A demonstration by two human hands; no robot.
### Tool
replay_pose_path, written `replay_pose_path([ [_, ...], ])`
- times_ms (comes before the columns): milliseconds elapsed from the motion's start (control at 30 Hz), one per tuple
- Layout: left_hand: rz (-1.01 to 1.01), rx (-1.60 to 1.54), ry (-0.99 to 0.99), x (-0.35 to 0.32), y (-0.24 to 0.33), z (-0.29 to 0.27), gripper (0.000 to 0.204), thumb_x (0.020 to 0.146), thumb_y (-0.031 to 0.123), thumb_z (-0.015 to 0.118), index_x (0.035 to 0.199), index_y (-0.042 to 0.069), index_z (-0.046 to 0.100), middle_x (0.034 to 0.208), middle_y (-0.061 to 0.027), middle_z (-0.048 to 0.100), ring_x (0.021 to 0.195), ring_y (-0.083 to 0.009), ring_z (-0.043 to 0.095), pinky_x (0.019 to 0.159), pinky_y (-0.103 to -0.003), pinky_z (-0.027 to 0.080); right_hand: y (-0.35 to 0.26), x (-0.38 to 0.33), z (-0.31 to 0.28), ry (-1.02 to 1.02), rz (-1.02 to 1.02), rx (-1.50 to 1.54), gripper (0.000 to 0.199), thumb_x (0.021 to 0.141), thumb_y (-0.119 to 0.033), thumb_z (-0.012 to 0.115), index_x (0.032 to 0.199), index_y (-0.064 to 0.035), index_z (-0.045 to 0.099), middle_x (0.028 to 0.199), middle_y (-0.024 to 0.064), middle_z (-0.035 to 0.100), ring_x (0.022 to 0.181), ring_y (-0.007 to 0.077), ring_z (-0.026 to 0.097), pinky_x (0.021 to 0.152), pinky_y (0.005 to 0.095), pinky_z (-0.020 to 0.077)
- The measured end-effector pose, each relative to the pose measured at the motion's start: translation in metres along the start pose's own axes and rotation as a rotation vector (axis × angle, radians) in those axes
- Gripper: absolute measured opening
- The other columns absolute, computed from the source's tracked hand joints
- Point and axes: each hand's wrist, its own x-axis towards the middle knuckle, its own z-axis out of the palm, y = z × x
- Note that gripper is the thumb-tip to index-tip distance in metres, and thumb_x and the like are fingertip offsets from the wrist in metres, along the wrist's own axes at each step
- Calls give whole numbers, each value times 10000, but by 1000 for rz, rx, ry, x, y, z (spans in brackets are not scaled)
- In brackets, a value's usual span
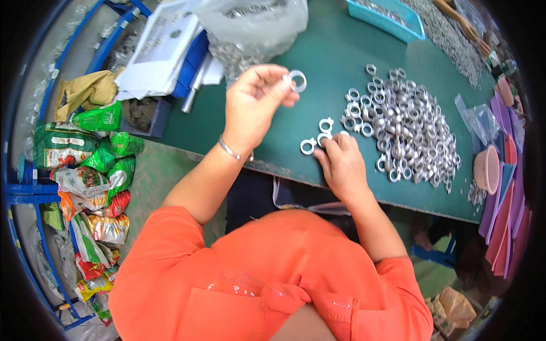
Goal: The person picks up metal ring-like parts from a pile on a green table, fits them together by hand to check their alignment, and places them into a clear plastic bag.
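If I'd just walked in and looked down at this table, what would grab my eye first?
Probably the big heap of silver metal rings on the green table, right of the hands. Next, the left hand holding one ring up between its fingertips, while the right hand touches a few loose rings on the table. Bright snack bags crowd the far left.

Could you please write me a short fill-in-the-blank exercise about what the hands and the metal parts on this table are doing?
1. The left hand holds a single metal ring raised above the ____ table.
2. The right hand rests its fingers on the table, touching small silver ____ lying near the table's front edge.
3. The big pile of silver parts lies on the person's ____ side.
4. The blue tray stands at the table's ____ edge.

Missing words: green; rings; right; far
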Motion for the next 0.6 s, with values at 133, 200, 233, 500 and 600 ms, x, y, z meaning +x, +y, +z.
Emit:
replay_pose_path([
  [133,182,-21,144,71,35,-16,203,926,39,618,1103,-45,561,967,-140,669,827,-205,681,732,-300,571,1,-4,-3,-19,-25,9,195,742,-102,756,818,-37,588,905,122,548,824,331,532,718,417,453],
  [200,222,26,126,101,46,-28,274,918,20,612,1164,-71,532,1030,-170,649,910,-242,686,815,-319,571,4,-10,-5,-5,-27,33,204,733,-98,763,812,-39,585,909,118,549,826,331,530,723,418,450],
  [233,167,37,90,109,53,-38,320,914,23,613,1200,-79,512,1052,-178,642,945,-257,682,840,-323,564,6,-12,-5,15,-35,83,203,736,-58,758,816,-26,574,917,129,563,818,330,544,716,392,460],
  [500,403,525,-14,44,18,-25,296,876,84,676,1145,-16,603,1068,-89,628,861,-146,622,750,-254,512,19,-32,-10,-21,355,1291,249,847,84,647,1018,-25,502,1143,111,575,1001,152,590,903,301,489],
  [600,263,827,-360,-6,4,-7,323,810,121,748,1079,6,611,971,-65,590,804,-118,580,685,-253,480,19,-35,-12,1,312,1396,283,848,120,616,1045,-32,482,1162,145,580,1048,180,599,927,319,504],
])
